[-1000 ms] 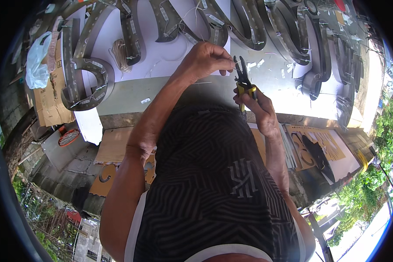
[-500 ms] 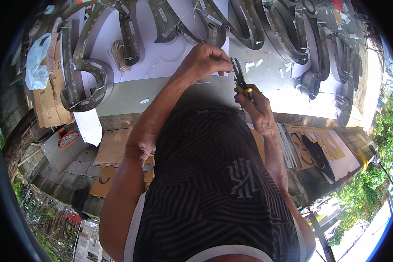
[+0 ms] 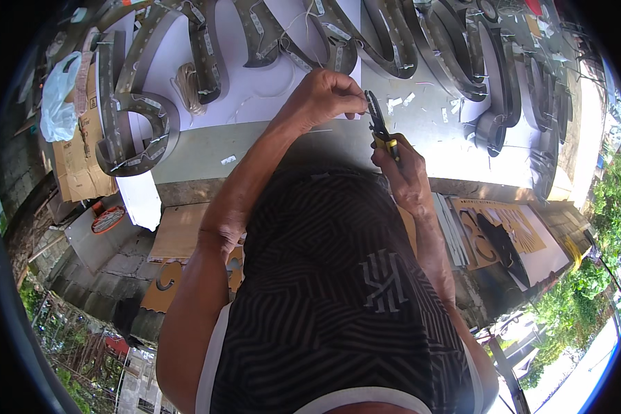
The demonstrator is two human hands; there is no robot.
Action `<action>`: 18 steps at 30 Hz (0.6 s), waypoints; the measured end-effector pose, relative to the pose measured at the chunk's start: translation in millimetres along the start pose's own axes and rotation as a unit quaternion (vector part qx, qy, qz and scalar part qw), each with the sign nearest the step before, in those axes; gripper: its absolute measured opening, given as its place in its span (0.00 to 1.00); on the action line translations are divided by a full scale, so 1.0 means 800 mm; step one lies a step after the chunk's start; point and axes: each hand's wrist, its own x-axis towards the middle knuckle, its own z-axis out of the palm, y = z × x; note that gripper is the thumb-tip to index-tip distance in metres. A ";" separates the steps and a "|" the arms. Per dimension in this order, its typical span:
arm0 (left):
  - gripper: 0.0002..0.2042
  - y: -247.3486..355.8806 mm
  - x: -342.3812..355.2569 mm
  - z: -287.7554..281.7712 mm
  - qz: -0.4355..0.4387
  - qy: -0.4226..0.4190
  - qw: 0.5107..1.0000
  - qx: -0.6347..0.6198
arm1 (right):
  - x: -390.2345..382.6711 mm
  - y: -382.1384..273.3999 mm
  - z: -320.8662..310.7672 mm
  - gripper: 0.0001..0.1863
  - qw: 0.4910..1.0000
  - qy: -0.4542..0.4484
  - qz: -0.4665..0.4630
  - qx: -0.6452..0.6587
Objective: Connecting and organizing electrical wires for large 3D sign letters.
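Observation:
My left hand (image 3: 330,96) is closed in a pinch over the workbench, thumb and finger pressed together. What sits between those fingertips is too small to make out. Close to their right, the black jaws of a wire stripper (image 3: 379,124) point up and away from me. My right hand (image 3: 406,172) is wrapped round its yellow and black handles. Beyond my left hand, a thin pale wire (image 3: 308,26) crosses a hollow grey metal letter (image 3: 332,52) lined with small white light modules.
More channel letters (image 3: 141,103) stand across the bench, over white sheets (image 3: 238,103). A wire bundle (image 3: 190,90) lies inside one at left. White scraps (image 3: 393,103) are scattered right of the pliers-like tool. Cardboard (image 3: 83,162) and a plastic bag (image 3: 60,103) edge the left side.
My right hand has shifted very slightly, and the stripper's jaws look closer together than before. My left hand stays in its pinch at the same place.

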 end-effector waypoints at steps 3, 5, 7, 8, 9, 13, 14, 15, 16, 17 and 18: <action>0.07 -0.001 0.000 -0.001 0.001 0.000 1.000 0.001 | 0.000 0.005 0.002 0.08 0.999 0.010 -0.024 -0.019; 0.06 -0.003 0.001 0.000 0.001 -0.001 1.000 -0.004 | 0.000 0.007 0.004 0.07 0.999 0.014 -0.036 -0.027; 0.06 -0.002 0.001 0.000 0.001 -0.002 1.000 -0.010 | 0.000 0.007 0.009 0.06 0.999 0.038 -0.023 -0.031; 0.06 0.000 0.000 0.000 -0.002 -0.003 1.000 -0.007 | 0.000 0.008 0.010 0.06 0.999 0.038 -0.023 -0.031; 0.06 0.001 0.000 0.000 -0.005 -0.004 1.000 -0.003 | -0.001 0.008 0.011 0.05 0.998 0.042 -0.029 -0.043; 0.07 -0.001 0.000 0.001 -0.001 -0.012 1.000 0.002 | -0.001 0.006 0.013 0.05 0.985 0.042 -0.108 -0.125; 0.07 0.002 -0.001 0.003 -0.005 -0.013 1.000 0.001 | -0.002 0.008 0.015 0.05 0.985 0.043 -0.107 -0.125; 0.07 0.004 -0.001 0.003 -0.009 -0.014 1.000 0.000 | -0.002 0.011 0.017 0.05 0.986 0.063 -0.091 -0.126; 0.07 0.004 0.001 0.002 -0.009 -0.016 1.000 0.000 | -0.003 0.013 0.018 0.06 0.986 0.084 -0.075 -0.126; 0.07 0.005 0.002 -0.002 -0.008 -0.039 0.999 0.034 | -0.003 0.013 0.018 0.06 0.986 0.084 -0.074 -0.126; 0.07 0.005 0.003 -0.003 -0.006 -0.062 0.996 0.069 | -0.003 0.014 0.018 0.07 0.982 0.093 -0.087 -0.143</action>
